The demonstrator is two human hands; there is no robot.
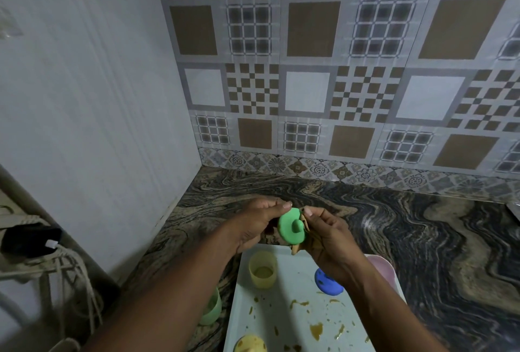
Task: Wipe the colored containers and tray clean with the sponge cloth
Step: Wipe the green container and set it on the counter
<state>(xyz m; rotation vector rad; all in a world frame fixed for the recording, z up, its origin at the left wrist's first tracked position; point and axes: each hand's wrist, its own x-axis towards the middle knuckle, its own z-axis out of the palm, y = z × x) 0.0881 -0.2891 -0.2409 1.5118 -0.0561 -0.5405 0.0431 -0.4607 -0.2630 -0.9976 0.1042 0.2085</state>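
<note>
Where hands (254, 225) (327, 239) meet, green lid (291, 228), sponge cloth (294, 249)

The bottom edge cuts off the tray (284, 306) and the yellow lid (250, 345) on it. Left of the tray, a forearm (168, 298) half-hides a green cup (211, 313).
</note>
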